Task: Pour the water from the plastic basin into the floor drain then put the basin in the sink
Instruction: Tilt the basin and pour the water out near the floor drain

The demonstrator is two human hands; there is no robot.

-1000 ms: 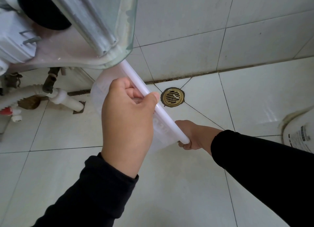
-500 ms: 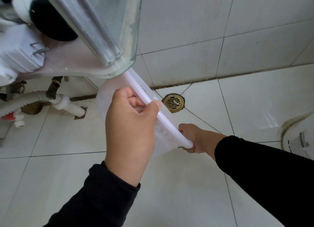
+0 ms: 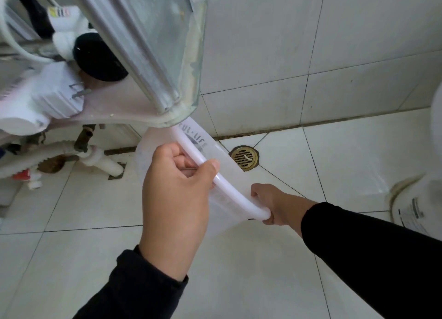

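Upper left of the frame: sink (image 3: pixel 134 118) underside is hanging over the floor, its front lip just above the basin's far rim. Pipes (image 3: pixel 95 158) are sitting below it at left.

Centre: my left hand (image 3: pixel 177 199) is closing around the basin (image 3: pixel 215 165) rim, thumb over the top, fingers curled beneath. The basin is tipped on edge, its rim running as a long diagonal from upper left under the sink lip down to lower right.

Lower right of centre: my right hand (image 3: pixel 275 204) is gripping the near end of that rim from below. Both hands are holding the basin; neither is free.

Right of the basin: the drain (image 3: pixel 244 156) is lying on the floor just beyond the basin wall, at the foot of the wall tiles. I cannot tell whether water is running out.

Judgement: pouring looks finished or nearly so. The sink is up and to the left, so the lift is going to have to clear its front lip first. Open floor lies below and right; a white container (image 3: pixel 416 206) is crowding the right edge.
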